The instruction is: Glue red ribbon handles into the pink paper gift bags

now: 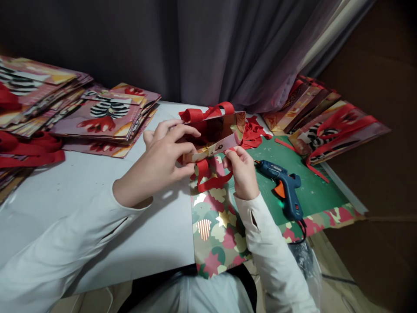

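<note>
A small paper gift bag (pixel 217 132) with red ribbon handles lies on its side in the middle of the white table (pixel 97 195), its mouth open toward me. My left hand (pixel 163 158) grips the bag's near left rim, fingers curled over the edge. My right hand (pixel 241 170) pinches the rim at the right, beside the lower red ribbon handle (pixel 208 176). The bag rests over a sheet of floral wrapping paper (pixel 218 226).
A blue hot glue gun (pixel 284 187) lies on a green cutting mat (pixel 312 187) to the right. Stacks of flat printed bags (pixel 107 117) fill the left; more bags (pixel 329 126) lean at the right. Loose red ribbon (pixel 29 148) lies far left. A grey curtain hangs behind.
</note>
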Motion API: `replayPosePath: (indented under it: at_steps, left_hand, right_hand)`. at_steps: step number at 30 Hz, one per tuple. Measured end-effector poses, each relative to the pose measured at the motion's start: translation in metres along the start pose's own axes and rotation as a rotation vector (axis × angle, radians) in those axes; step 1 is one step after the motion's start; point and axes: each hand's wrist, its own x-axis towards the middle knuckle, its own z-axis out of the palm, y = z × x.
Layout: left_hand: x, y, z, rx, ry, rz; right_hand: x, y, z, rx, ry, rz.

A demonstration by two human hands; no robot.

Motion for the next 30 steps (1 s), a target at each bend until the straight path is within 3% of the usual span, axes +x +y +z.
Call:
replayPosePath:
  at_steps: [4, 14, 30]
  left_hand:
    - [-0.001, -0.001, 0.003, -0.003, 0.013, 0.023]
    - [-0.001, 0.000, 0.001, 0.003, -0.016, 0.014]
    - [0.000, 0.001, 0.001, -0.007, -0.025, 0.018]
  right_hand:
    - [-0.001, 0.003, 0.000, 0.043, -0.019, 0.005]
    - [0.001, 0.009, -0.018, 0.098, -0.274, -0.053]
    - [-0.004, 0.010, -0.014, 0.048, -0.125, -0.045]
